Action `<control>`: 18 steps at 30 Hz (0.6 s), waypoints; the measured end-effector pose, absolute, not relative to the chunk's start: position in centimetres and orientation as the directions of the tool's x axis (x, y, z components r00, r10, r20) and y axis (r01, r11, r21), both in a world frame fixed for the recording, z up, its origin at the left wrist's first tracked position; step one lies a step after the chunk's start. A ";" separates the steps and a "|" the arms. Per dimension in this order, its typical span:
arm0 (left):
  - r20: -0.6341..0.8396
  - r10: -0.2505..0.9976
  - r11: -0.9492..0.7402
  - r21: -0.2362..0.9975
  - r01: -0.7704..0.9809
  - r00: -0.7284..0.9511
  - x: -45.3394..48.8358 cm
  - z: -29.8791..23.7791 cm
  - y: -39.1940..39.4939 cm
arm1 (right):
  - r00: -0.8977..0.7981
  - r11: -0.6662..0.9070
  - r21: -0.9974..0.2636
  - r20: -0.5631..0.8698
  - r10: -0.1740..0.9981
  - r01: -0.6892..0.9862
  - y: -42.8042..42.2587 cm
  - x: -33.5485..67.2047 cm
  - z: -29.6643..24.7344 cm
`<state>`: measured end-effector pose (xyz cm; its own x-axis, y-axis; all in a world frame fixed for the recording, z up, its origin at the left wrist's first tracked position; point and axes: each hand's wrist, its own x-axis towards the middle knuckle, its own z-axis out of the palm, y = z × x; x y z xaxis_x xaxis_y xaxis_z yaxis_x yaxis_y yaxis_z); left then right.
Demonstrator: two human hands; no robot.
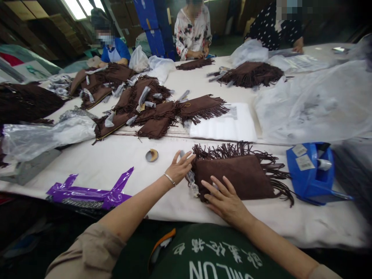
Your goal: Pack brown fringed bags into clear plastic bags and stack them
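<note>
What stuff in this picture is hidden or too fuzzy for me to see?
All in the head view:
Underside of the brown fringed fabric pouch: hidden against the white table.
Part of the pouch's top: covered by the right hand.
Print on the white paper labels of the blue plastic holder: too small and blurred.
Rest of the dark brown fringed heap: cut off by the left edge.
</note>
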<state>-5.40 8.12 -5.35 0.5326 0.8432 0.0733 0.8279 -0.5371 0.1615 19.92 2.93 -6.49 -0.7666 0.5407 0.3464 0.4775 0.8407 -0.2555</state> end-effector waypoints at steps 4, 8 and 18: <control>0.060 0.861 -0.508 0.114 0.854 0.504 -7.2 -3.3 6.1 | -0.779 0.811 -0.303 0.251 0.575 0.501 2.2 21.1 -6.9; -0.098 0.932 -0.340 0.103 0.935 0.350 -8.2 -1.9 1.7 | -0.778 0.788 -0.334 0.203 0.595 0.516 1.4 22.2 -7.5; -0.730 0.637 0.507 0.639 0.579 0.248 -3.9 -4.2 -2.8 | -0.764 0.800 -0.170 0.237 0.600 0.575 2.1 20.8 -10.7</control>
<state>-3.93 -2.78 -4.17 0.2476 0.6368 -0.7302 0.5786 0.5073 0.6386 20.82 2.09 -10.67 -0.7640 0.6000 0.2373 0.5754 0.8000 -0.1700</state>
